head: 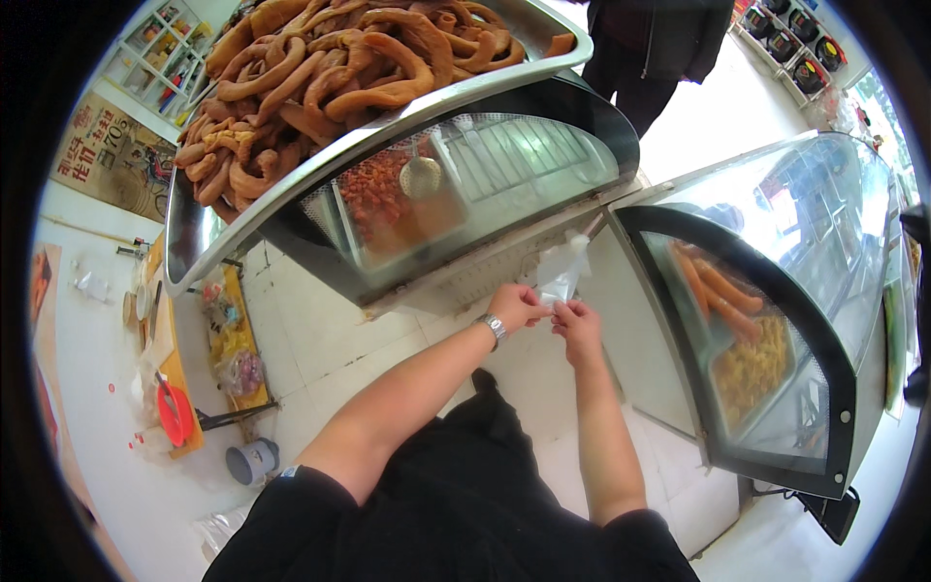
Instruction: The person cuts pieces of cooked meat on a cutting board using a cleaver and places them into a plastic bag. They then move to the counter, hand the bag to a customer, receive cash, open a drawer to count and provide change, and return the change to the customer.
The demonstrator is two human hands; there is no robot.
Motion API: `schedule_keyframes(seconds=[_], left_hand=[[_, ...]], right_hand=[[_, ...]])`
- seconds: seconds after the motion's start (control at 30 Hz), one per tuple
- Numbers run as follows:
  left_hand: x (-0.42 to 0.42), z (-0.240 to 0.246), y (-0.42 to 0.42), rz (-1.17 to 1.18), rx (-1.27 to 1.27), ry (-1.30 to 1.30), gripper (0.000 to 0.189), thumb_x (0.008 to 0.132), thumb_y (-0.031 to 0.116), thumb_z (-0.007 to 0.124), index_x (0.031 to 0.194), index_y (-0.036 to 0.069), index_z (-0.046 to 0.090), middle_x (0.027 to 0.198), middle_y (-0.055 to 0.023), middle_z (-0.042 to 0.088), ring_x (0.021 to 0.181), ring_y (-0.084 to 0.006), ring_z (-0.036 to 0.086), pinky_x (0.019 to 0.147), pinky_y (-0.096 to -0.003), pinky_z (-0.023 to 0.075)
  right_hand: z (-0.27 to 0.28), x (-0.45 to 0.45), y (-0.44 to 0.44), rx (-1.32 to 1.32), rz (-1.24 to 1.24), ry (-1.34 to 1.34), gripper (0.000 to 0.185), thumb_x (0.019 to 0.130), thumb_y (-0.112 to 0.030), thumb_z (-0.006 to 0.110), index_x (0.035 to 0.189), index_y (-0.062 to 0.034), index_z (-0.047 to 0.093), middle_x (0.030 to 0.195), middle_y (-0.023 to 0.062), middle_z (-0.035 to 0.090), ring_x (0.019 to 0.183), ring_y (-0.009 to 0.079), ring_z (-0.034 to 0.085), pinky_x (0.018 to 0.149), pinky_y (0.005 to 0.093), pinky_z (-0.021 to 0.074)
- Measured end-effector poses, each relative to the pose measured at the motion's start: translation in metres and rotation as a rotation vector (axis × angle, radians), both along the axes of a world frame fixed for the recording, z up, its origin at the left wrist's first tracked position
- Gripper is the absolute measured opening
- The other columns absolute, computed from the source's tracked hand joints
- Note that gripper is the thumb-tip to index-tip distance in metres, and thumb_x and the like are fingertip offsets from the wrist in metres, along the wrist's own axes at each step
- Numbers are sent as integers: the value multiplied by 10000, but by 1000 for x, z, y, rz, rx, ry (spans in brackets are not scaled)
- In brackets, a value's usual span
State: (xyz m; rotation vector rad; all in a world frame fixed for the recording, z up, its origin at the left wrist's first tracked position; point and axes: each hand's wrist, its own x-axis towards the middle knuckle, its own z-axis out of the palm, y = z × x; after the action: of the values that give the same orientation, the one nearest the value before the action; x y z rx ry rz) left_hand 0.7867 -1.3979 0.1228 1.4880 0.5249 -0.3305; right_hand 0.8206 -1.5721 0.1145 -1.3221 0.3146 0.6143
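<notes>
A thin translucent plastic bag is pinched between the fingertips of both hands. My left hand, with a metal watch at the wrist, grips its lower edge from the left. From the right, my right hand pinches the same edge, with the fingertips of both hands almost touching. More white plastic film shows just beyond, beside the corner between two glass display cases; whether it is part of the same bag I cannot tell.
A metal tray heaped with brown cooked intestine-like meat rests atop a display case holding red food and a skimmer. At right, another case holds sausages. A person stands beyond. A wooden shelf stands left.
</notes>
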Motion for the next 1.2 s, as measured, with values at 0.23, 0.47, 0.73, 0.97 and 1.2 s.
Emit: schedule_keyframes(seconds=[0.23, 0.47, 0.73, 0.97, 1.2], left_hand=[[-11, -3, 20, 211, -160, 50, 203, 855, 114, 834, 818, 39, 648, 771, -66, 709, 668, -142, 689, 630, -306, 596], [-21, -46, 8, -83, 407, -197, 144, 814, 116, 828, 818, 62, 695, 764, -67, 747, 666, -132, 685, 626, -313, 556], [-12, -19, 21, -125, 290, -229, 54, 867, 26, 743, 894, 13, 699, 836, -75, 749, 728, -126, 699, 672, -294, 575], [-4, -53, 17, -3, -184, -20, 177, 922, 180, 743, 974, 13, 714, 822, -62, 738, 715, -144, 705, 653, -301, 585], [-4, -58, 38, -166, 120, 159, 456, 799, 429, 865, 986, 21, 785, 745, -49, 691, 678, -116, 612, 615, -310, 513]], right_hand=[[1, -6, 4, -30, -12, 16, 161, 966, -149, 699, 1018, 3, 685, 887, 80, 716, 699, 144, 656, 598, 284, 538], [-31, -20, 7, -115, 162, -68, 195, 949, -203, 713, 998, -15, 706, 867, 72, 721, 715, 162, 675, 624, 317, 566], [6, -17, 35, -23, 75, 110, 188, 943, -214, 719, 955, -29, 691, 841, 64, 703, 722, 163, 668, 600, 300, 545], [-17, -10, 27, -183, 207, -182, 179, 906, -165, 704, 830, -3, 701, 722, 71, 665, 603, 157, 600, 540, 309, 469], [10, -64, 54, -405, 591, -198, 245, 888, -244, 726, 863, 0, 720, 696, 56, 668, 583, 148, 617, 525, 309, 490]])
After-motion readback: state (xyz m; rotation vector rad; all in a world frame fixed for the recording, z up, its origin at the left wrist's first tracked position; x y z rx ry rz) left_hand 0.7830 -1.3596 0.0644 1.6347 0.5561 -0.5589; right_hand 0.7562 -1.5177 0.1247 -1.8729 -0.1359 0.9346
